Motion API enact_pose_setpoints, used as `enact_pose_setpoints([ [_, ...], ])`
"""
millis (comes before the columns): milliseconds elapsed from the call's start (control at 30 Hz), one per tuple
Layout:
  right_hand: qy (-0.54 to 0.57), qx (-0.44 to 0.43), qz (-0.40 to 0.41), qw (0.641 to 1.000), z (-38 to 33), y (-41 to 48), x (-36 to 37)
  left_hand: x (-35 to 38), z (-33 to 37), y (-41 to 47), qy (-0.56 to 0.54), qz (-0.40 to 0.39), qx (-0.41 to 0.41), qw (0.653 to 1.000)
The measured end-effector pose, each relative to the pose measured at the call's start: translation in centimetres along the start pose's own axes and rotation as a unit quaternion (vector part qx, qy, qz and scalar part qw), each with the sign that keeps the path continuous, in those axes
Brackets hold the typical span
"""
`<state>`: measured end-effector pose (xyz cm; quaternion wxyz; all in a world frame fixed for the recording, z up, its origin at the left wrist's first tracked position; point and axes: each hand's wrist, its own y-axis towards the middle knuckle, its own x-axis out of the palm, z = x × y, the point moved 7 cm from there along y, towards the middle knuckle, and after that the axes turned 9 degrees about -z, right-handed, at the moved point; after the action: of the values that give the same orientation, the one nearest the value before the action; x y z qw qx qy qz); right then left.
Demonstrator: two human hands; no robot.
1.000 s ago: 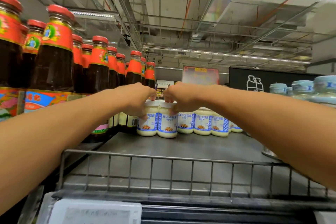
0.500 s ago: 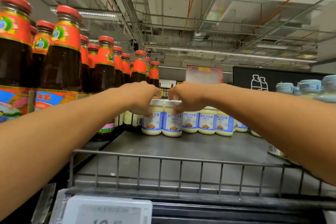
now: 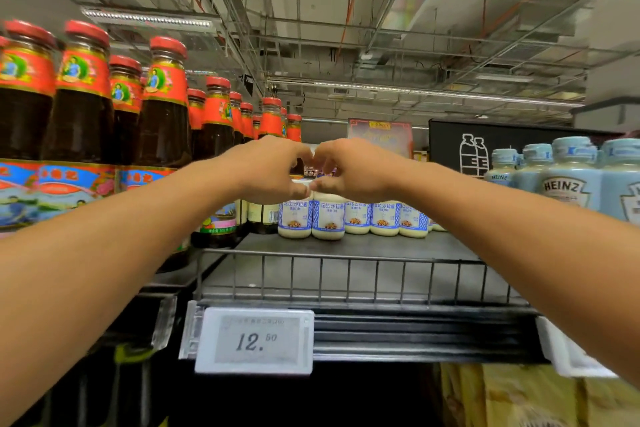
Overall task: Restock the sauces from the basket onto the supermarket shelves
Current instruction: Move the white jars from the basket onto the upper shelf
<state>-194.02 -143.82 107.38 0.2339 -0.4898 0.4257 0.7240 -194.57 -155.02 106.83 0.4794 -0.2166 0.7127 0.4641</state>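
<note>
Grips loosened | left hand, right hand | jars upright, axis vertical

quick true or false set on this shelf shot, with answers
1. The price tag on the shelf edge reads 12.50. True.
2. The red-capped dark bottles stand to the right of the white jars. False: they stand to the left of them.
3. The Heinz bottles at the right have pale blue caps. True.
4. The white jars lie on their sides. False: they stand upright in a row.
5. Only one hand is up at the shelf. False: the left hand and the right hand are both at the tops of the nearest white jars.
</note>
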Motion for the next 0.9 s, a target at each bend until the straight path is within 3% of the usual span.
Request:
enact_pose_setpoints([
  [200,0.08,-0.011,0.06,0.995,-1.3,-3.4,-1.5,-1.6,2.0,-3.3,-0.05,0.038,0.006,0.998],
  [500,0.195,-0.093,0.168,0.962,-2.8,-8.5,-3.4,-4.4,6.4,-9.3,-0.11,0.131,-0.017,0.985],
  [900,0.409,-0.248,0.187,0.858,-12.3,-12.5,0.0,-4.3,7.7,-22.7,-0.141,0.194,-0.158,0.958],
])
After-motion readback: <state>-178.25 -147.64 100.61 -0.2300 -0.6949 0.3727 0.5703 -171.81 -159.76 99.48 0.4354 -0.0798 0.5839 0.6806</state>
